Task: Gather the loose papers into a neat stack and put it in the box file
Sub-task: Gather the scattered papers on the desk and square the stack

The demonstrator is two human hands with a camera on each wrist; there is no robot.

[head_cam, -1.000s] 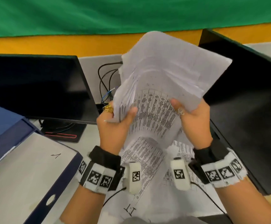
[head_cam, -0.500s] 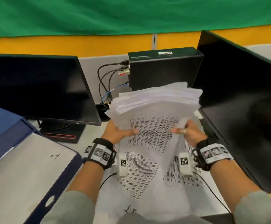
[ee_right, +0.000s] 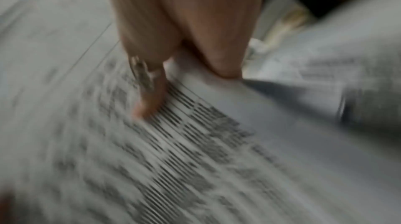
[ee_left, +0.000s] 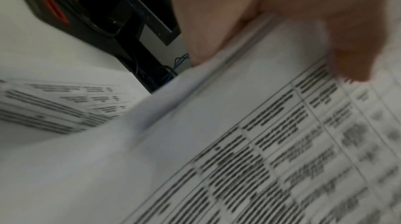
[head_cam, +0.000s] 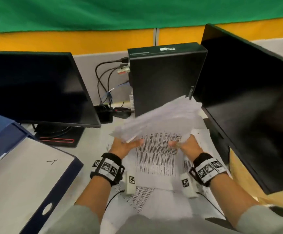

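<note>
So the box file sits on the left of the tabletop, lid down as far as I can tell, with monitors crowding both sides and a small PC behind. Open room is really just the middle strip. The stack of papers is up off the tabletop, tilted, edges fanned and ragged. It looks floppy and slippery, so I'd hold both short sides low. Left hand and right hand each clamp an edge, fingers curled over. More loose sheets lie underneath.
</note>
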